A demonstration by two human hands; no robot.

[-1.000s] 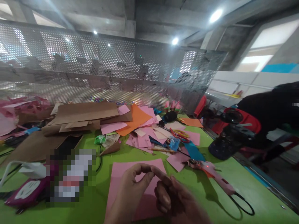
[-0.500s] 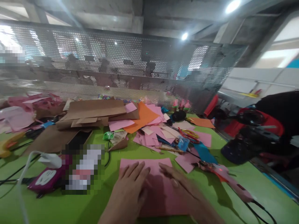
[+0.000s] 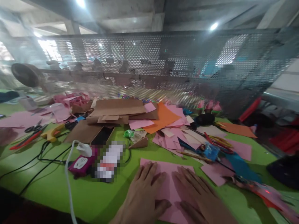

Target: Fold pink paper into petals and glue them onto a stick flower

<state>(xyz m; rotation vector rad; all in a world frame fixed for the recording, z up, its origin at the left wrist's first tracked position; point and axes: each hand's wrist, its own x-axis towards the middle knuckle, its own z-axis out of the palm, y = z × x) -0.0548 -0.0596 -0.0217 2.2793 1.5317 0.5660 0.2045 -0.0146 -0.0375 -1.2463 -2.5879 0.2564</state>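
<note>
A pink sheet of paper lies flat on the green table in front of me. My left hand rests on its left side, palm down with the fingers spread. On the right side of the sheet my right hand also lies flat, its fingers stretched forward. The two thumbs come close together near the sheet's lower middle. Neither hand grips anything. Right of my right hand is a pink glue gun with a small red light, partly cut off by the frame edge.
Stacked brown cardboard, an orange sheet and pink paper scraps lie behind the sheet. At left are a purple power adapter with a white cable, scissors and a yellow-handled tool. A perforated metal screen stands behind.
The view has turned left, so the table's things sit further right. My right hand has flattened, its fingers spread on the pink sheet; my left hand stays on the sheet with its thumb now showing.
</note>
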